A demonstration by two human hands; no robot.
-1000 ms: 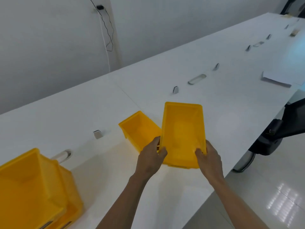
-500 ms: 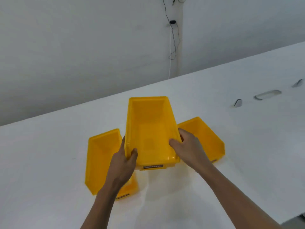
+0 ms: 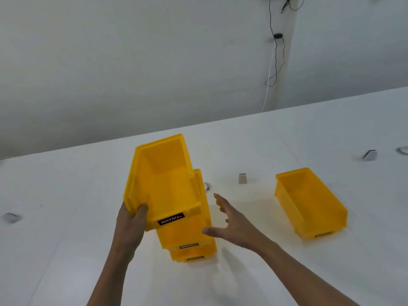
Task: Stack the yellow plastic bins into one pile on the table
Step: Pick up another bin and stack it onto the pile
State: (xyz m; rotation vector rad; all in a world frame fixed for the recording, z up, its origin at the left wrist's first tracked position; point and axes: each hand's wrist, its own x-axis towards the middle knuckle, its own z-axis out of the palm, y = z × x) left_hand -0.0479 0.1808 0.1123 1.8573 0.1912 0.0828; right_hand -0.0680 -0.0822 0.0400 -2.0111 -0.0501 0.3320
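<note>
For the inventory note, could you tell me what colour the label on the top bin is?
Black with white lettering, on the label of the top bin held by the left hand; head view.

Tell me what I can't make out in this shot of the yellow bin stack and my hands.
- Head view: whether the top bin, gripped by the left hand, is seated; it hides the join with the pile.
- Lower labels are too blurred to read.
- How many bins the pile holds: hidden by nesting.
- The loose bin's label is too small.
- The open right hand touches nothing.
</note>
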